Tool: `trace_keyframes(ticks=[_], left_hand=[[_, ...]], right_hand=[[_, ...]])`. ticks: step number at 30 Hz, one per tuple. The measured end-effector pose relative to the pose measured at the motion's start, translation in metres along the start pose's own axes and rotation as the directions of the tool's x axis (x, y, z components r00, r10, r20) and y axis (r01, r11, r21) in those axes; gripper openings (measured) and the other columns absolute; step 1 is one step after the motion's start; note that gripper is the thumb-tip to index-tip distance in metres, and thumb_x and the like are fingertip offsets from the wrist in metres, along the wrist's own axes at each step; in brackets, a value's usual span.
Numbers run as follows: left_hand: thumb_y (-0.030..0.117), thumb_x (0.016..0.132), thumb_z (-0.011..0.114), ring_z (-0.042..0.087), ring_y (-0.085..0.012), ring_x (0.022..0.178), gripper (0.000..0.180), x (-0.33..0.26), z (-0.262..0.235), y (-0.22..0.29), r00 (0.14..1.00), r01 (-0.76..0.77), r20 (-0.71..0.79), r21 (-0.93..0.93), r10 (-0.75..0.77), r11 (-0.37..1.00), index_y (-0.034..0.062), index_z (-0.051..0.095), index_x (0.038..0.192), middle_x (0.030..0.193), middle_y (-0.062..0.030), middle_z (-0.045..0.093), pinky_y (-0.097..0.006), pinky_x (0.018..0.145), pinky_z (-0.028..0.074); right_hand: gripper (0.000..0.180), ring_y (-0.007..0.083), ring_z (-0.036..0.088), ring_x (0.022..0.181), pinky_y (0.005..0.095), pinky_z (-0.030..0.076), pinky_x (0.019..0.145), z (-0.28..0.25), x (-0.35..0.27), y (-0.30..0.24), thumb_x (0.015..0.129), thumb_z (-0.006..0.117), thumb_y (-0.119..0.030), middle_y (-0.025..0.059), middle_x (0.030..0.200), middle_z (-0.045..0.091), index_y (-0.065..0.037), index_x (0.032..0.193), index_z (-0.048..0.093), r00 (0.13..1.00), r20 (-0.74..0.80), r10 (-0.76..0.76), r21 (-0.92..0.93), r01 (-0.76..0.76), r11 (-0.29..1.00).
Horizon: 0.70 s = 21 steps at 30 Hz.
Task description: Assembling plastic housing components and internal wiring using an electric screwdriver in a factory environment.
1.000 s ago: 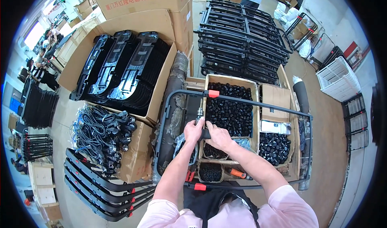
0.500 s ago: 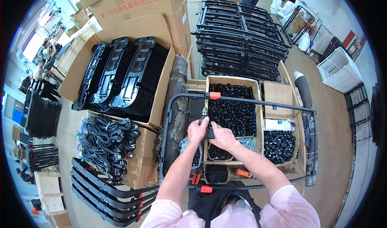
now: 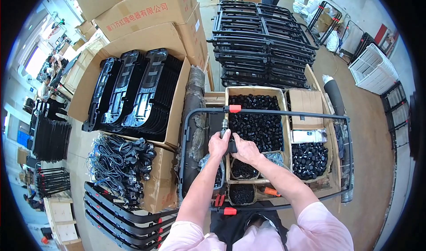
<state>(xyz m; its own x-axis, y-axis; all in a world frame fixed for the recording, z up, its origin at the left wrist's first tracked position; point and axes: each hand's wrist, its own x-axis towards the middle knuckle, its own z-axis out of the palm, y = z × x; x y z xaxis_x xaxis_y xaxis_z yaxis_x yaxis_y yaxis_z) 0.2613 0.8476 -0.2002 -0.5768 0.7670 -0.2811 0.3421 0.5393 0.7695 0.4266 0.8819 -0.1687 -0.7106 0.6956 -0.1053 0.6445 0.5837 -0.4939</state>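
Observation:
A power drill (image 3: 225, 125) with a metal chuck points away from me, over the left side of the bins. My left hand (image 3: 218, 145) is closed round its body. Close beside it is my right hand (image 3: 246, 150), fingers curled by the drill's black lower part; what they pinch, if anything, is hidden. Around both hands lies a black rounded frame (image 3: 288, 113), with a red clip (image 3: 234, 109) on its far bar and another red clip (image 3: 230, 211) on its near bar. Beneath are small black screws (image 3: 243, 168) in a box.
A wooden tray holds black plastic caps (image 3: 255, 122) and round black knobs (image 3: 309, 161). Left stand a carton of black panels (image 3: 146, 91) and a heap of cables (image 3: 117, 160). Stacked black frames (image 3: 264, 47) rise beyond. An orange-handled tool (image 3: 271, 191) lies near me.
The view has shifted slightly, so the surroundings sit a little lower and to the right. Both hands stay by the drill, with the frame around them.

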Motion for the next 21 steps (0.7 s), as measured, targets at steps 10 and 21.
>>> trace_keyframes(ticks=[10, 21], left_hand=[[0.064, 0.095, 0.065, 0.071, -0.0458, 0.103, 0.062, 0.004, 0.005, 0.011, 0.998, -0.018, -0.059, 0.128, 0.026, 0.992, 0.0029, 0.073, 0.100, 0.102, -0.0261, 0.075, -0.053, 0.091, 0.054], [0.071, 0.079, 0.079, 0.070, -0.0450, 0.113, 0.088, 0.001, -0.002, 0.024, 0.994, 0.106, -0.043, 0.136, -0.101, 0.985, -0.0042, 0.061, 0.121, 0.115, -0.0313, 0.073, -0.052, 0.099, 0.053]], right_hand=[[0.098, 0.0451, 0.073, 0.099, 0.0500, 0.060, 0.088, -0.002, 0.005, 0.008, 0.077, 0.085, -0.024, 0.0301, 0.113, 0.072, 0.007, 0.154, 0.032, 0.999, -0.034, -0.013, 0.035, 0.014, 0.999], [0.062, 0.0437, 0.067, 0.112, 0.0532, 0.056, 0.094, 0.006, 0.002, -0.003, 0.075, 0.077, -0.004, 0.0211, 0.133, 0.055, -0.003, 0.132, 0.053, 0.995, -0.096, -0.042, 0.103, 0.052, 0.993]])
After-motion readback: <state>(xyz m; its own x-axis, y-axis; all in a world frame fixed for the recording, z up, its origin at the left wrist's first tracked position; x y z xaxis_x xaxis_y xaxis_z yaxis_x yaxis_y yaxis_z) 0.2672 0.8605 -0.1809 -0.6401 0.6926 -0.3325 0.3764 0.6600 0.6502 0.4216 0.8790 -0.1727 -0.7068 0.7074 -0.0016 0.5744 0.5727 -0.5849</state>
